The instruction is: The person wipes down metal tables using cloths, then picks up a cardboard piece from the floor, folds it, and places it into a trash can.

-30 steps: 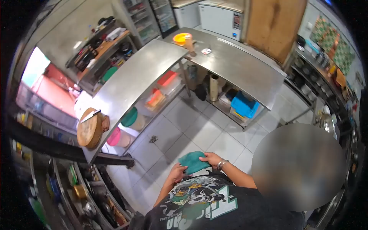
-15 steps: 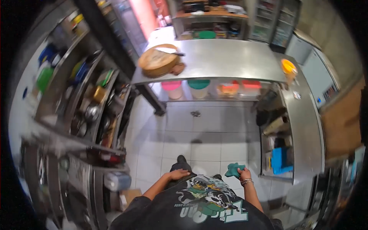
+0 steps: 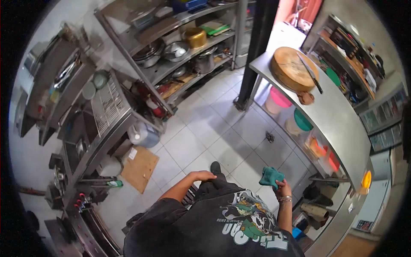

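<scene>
A crumpled teal cloth [image 3: 271,176] hangs from my right hand [image 3: 282,188], whose fingers are closed on one end of it. The cloth is held out over the tiled floor, to the right of my body. My left hand [image 3: 203,176] holds nothing; its fingers stretch out loosely beside my thigh, close to the dark trousers. A dark shoe [image 3: 215,167] shows just beyond that hand.
Ahead on the right, a steel table [image 3: 332,124] carries a round wooden chopping block [image 3: 293,70] with a knife [image 3: 309,73]. Shelves of pots [image 3: 147,53] stand ahead left. A wire rack [image 3: 107,105], a blue-tinted jug [image 3: 143,135] and a cardboard sheet [image 3: 139,169] are at left.
My view has turned left, so the table shifts to the right and the shelves and rack come into fuller view. The cloth stays in my right hand; my left hand stays by my thigh.
</scene>
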Available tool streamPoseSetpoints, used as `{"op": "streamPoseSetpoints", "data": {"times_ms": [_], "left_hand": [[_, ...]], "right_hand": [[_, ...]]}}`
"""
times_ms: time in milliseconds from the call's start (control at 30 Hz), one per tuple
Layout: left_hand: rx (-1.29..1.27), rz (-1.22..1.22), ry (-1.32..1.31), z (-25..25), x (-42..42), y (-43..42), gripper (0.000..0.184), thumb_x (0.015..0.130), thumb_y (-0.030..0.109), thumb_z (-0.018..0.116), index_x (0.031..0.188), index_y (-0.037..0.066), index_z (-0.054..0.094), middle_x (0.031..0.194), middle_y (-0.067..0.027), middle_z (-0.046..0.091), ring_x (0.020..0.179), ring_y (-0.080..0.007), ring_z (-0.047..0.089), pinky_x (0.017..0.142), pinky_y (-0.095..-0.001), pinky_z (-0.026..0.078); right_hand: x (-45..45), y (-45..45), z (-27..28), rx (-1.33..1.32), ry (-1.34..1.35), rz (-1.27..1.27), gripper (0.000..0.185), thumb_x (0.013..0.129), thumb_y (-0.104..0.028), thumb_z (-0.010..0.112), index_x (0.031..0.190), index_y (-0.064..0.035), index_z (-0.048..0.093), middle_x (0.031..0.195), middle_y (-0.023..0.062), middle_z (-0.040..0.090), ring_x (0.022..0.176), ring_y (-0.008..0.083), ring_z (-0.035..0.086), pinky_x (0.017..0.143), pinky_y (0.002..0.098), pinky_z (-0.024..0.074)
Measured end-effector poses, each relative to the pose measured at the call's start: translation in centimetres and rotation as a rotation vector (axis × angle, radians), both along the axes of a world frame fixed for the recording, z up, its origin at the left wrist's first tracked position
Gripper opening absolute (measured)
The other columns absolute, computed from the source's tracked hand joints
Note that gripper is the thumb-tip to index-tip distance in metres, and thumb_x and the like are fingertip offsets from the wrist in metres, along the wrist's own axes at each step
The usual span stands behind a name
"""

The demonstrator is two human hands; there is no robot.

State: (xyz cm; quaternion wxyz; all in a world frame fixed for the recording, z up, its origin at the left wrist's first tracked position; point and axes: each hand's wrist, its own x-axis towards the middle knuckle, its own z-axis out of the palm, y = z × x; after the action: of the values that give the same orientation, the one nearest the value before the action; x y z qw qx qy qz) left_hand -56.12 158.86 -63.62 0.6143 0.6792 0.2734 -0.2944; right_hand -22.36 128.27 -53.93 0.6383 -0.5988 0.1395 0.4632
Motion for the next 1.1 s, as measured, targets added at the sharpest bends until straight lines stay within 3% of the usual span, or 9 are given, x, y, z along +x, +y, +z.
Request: {"op": "streamPoseSetpoints", "data": {"times_ms": [167,367,467,567,633,667,700,767,1100], "left_hand": [[0.307,-0.278,0.097,-3.4,-4.6,5.3,0.062,0.091,0.058,0.049,0.097,0.000,0.071,0.103,-0.0209,0.069,0.099,-0.0382,0.063,0.088,-0.0459,0.046],[0.445,-0.095,0.148,-8.7,-10.7,7.3,0.060,0.089,0.048,0.055,0.127,0.001,0.057,0.127,-0.0219,0.058,0.118,-0.0375,0.055,0.100,-0.0432,0.044],[0.452,-0.099,0.177,-5.2,-9.0,8.3,0.060,0.088,0.045,0.057,0.129,0.002,0.056,0.126,-0.0219,0.059,0.118,-0.0364,0.055,0.100,-0.0430,0.044],[0.468,-0.076,0.204,-6.7,-6.8,9.2,0.056,0.090,0.042,0.056,0.133,0.005,0.053,0.128,-0.0195,0.058,0.119,-0.0352,0.055,0.101,-0.0431,0.043],[0.469,-0.093,0.222,-5.0,-3.3,10.2,0.057,0.090,0.042,0.056,0.134,0.007,0.051,0.130,-0.0187,0.057,0.121,-0.0349,0.053,0.102,-0.0427,0.043],[0.460,-0.133,0.230,-4.1,-1.2,10.9,0.057,0.090,0.043,0.056,0.136,0.008,0.050,0.130,-0.0185,0.057,0.122,-0.0348,0.053,0.104,-0.0420,0.042],[0.470,-0.137,0.236,-3.6,0.8,11.4,0.057,0.090,0.043,0.056,0.136,0.008,0.050,0.130,-0.0185,0.057,0.122,-0.0348,0.053,0.104,-0.0420,0.042],[0.503,-0.182,0.222,-2.5,5.3,12.7,0.057,0.091,0.042,0.056,0.135,0.006,0.051,0.130,-0.0189,0.057,0.122,-0.0351,0.053,0.104,-0.0421,0.041],[0.733,-0.032,-0.210,9.8,34.2,17.8,0.044,0.093,0.032,0.056,0.122,0.001,0.060,0.126,-0.0219,0.059,0.120,-0.0357,0.054,0.104,-0.0417,0.040]], "right_hand": [[5.4,6.5,0.3,0.063,0.103,-0.076,0.026,0.071,-0.002,0.057,0.096,-0.0092,0.055,0.081,0.0026,0.058,0.070,0.0178,0.056,0.058,0.0291,0.0494],[17.7,7.5,4.0,0.050,-0.049,-0.334,0.015,0.072,-0.009,0.053,0.087,-0.0098,0.055,0.077,0.0030,0.057,0.062,0.0207,0.054,0.060,0.0298,0.0526],[29.7,3.1,2.7,-0.136,-0.438,-0.384,0.025,0.075,-0.014,0.054,0.097,-0.0052,0.062,0.084,0.0103,0.066,0.073,0.0248,0.062,0.072,0.0336,0.0521],[36.8,3.4,7.2,-0.766,-1.184,-0.158,0.039,0.077,-0.016,0.054,0.111,0.0019,0.062,0.091,0.0186,0.069,0.084,0.0311,0.066,0.078,0.0390,0.0505],[40.1,6.0,8.4,-0.729,-1.500,-0.153,0.046,0.077,-0.013,0.054,0.120,0.0032,0.058,0.090,0.0199,0.068,0.084,0.0352,0.065,0.080,0.0394,0.0503],[41.0,7.1,9.5,-0.937,-1.548,0.146,0.049,0.077,-0.010,0.053,0.124,0.0021,0.057,0.101,0.0216,0.068,0.093,0.0339,0.066,0.083,0.0398,0.0502],[42.1,8.3,10.4,-0.877,-1.213,0.355,0.046,0.080,-0.013,0.057,0.123,0.0017,0.058,0.113,0.0236,0.065,0.107,0.0328,0.064,0.092,0.0398,0.0487],[44.6,9.4,8.0,-0.849,-1.378,0.478,0.043,0.083,-0.016,0.061,0.122,0.0016,0.060,0.117,0.0229,0.065,0.110,0.0318,0.063,0.095,0.0408,0.0477],[48.1,15.1,0.6,-0.940,-1.416,0.267,0.046,0.083,-0.014,0.065,0.126,-0.0046,0.056,0.141,0.0244,0.045,0.129,0.0402,0.044,0.108,0.0463,0.0361]]}}
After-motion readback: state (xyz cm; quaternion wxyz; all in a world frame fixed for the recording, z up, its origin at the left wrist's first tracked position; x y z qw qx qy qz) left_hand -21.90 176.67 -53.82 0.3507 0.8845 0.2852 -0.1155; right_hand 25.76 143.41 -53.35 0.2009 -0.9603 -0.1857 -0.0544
